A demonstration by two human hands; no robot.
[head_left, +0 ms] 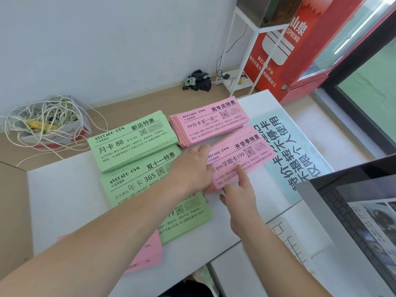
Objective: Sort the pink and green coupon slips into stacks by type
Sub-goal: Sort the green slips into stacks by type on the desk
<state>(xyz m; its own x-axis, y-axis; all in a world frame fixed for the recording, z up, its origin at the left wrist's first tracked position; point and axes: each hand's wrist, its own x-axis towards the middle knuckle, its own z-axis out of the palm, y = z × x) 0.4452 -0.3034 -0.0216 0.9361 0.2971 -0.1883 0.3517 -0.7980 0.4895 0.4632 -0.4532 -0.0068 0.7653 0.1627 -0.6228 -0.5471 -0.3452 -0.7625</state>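
On the white table (64, 200) lie several coupon stacks. Green ones: a far stack (132, 142), a middle stack (137, 183) and a near stack (188, 219) partly under my left forearm. Pink ones: a far stack (210, 121), a fanned stack (242, 155) in the middle, and a near pile (145, 256) mostly hidden by my left arm. My left hand (190, 170) rests with fingers at the left end of the fanned pink stack. My right hand (240, 196) holds that stack's near edge, with the index finger pressing on the top slip.
A pale blue printed sheet (300, 151) lies right of the pink stacks. A white keyboard (293, 243) and a monitor (364, 221) stand at the right. On the floor are a box of tangled cord (49, 125), dark rags (199, 80), a white rack (248, 61) and a red fridge (300, 50).
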